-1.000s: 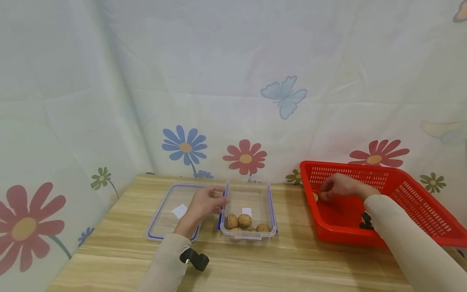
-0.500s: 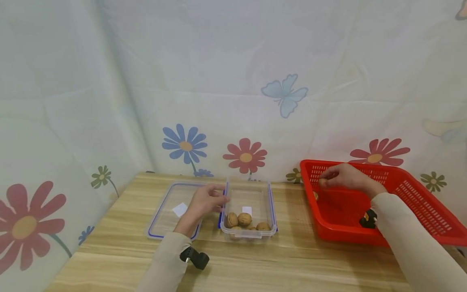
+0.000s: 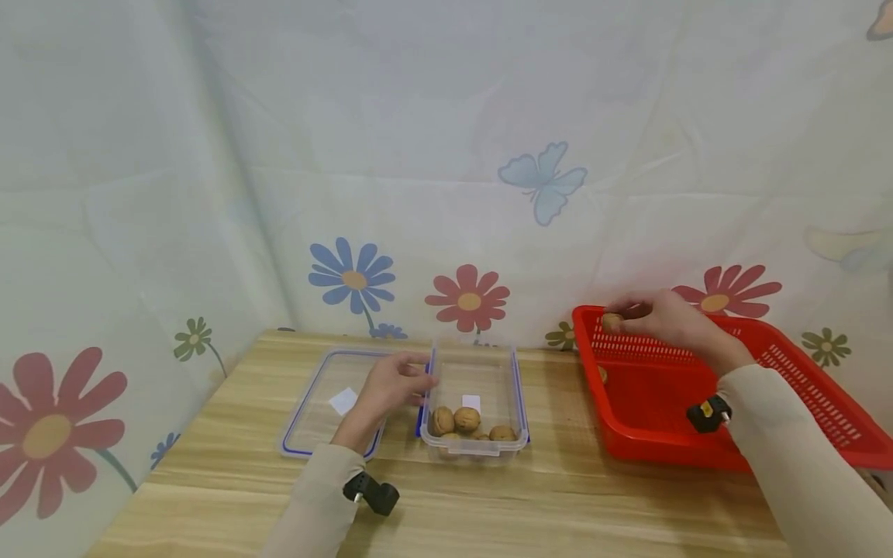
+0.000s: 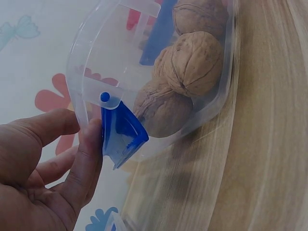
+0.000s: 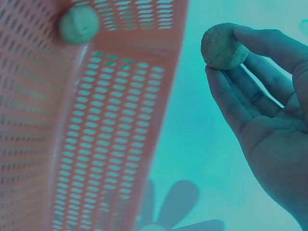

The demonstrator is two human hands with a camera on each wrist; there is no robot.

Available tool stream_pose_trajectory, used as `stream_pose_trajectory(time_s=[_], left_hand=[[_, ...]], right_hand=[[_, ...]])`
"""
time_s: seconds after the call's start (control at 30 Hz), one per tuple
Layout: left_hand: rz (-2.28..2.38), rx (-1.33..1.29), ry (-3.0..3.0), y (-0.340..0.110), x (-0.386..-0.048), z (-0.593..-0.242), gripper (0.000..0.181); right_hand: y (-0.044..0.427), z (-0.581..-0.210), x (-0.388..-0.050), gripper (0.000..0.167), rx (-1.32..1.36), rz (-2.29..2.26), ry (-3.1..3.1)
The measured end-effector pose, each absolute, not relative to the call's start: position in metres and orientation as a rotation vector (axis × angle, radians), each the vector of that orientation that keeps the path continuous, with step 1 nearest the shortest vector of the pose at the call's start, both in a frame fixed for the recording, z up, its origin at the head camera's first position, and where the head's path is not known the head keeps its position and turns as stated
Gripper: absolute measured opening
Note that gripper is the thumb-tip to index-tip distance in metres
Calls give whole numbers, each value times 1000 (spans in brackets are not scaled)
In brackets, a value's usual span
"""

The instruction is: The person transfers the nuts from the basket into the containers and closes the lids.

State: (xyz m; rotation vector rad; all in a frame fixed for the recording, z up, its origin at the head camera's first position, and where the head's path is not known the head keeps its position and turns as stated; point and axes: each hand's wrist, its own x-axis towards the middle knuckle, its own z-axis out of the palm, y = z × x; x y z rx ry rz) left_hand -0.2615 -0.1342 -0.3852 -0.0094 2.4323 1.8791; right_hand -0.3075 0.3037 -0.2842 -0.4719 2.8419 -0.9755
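Note:
My right hand [image 3: 666,322] pinches a walnut [image 3: 611,322] between thumb and fingertips, raised at the far left part of the red basket [image 3: 614,438]. In the right wrist view the held walnut [image 5: 223,46] stands out beside the basket's perforated wall. Another walnut [image 5: 79,25] lies in the basket, against its wall. My left hand [image 3: 391,387] holds the left rim of a clear plastic container [image 3: 481,372]. The left wrist view shows its fingers against the wall and the blue latch [image 4: 120,132]. Several walnuts [image 4: 192,65] rest inside the container, gathered at its near end.
The container's clear lid [image 3: 317,422], edged in blue, lies flat on the wooden table [image 3: 481,511] to the left, partly behind my left hand. A flowered curtain [image 3: 418,155] hangs behind the table. Table surface separates the container from the basket.
My right hand has lifted up from the basket's floor with a walnut in its fingers. The left hand stays at the container's rim.

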Motion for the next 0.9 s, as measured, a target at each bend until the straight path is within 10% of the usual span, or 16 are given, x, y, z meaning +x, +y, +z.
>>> stream_pose_trajectory(time_s=[0.9], left_hand=[[1893,23,2433,-136,-263,-388,42]], right_hand=[[231,-250,-257,34,-919,-1248,2904]])
